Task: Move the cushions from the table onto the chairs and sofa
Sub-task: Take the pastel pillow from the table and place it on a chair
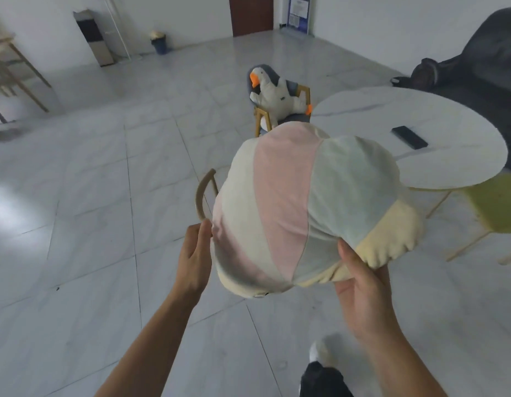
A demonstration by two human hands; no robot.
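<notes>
- Head view: a soft, puffy round cushion [306, 210] in pastel wedges of cream, pink, pale blue and yellow is held in the air, off the tabletop [420, 116], above a chair's curved wooden rail [202, 193]; the cushion hides the rest of that chair
- The right hand [363, 282] grips its yellow edge, thumb on top, fingers hidden beneath; the left hand [195, 253] lies nearly straight-fingered, thumb against the left rim
- The round white tabletop looks marbled, with a flat dark slab [409, 136] on it, too blurred to name
- A plush goose [273, 96] sits in a grey, wood-armed chair [260, 118]; the dark sofa [492, 53] is cut off at the frame's right edge
</notes>
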